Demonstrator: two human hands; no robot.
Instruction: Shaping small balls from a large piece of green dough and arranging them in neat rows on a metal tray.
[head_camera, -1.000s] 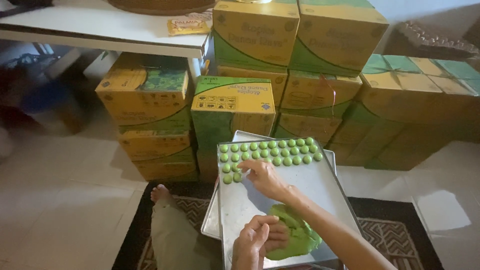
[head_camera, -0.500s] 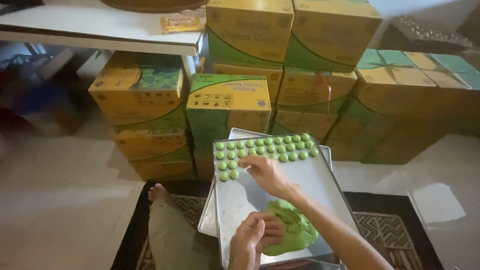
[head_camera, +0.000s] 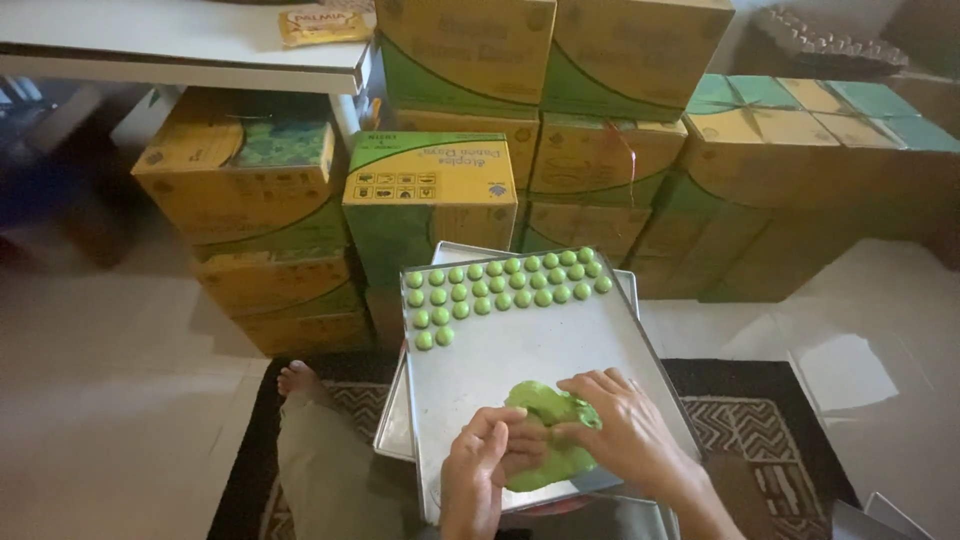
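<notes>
A silver baking tray rests on my lap, stacked on another tray. Several small green dough balls lie in rows along its far edge and down the left side. A lump of green dough sits at the tray's near end. My right hand lies on the lump with fingers pinching into it. My left hand touches the lump's left side, fingers curled against it.
Stacks of yellow and green cardboard boxes stand right behind the tray. A white table is at the upper left with a yellow packet on it. My bare foot rests on a patterned rug over a pale tiled floor.
My right hand drew back from the rows of dough balls to the green lump at the near end. The left hand stayed by the lump.
</notes>
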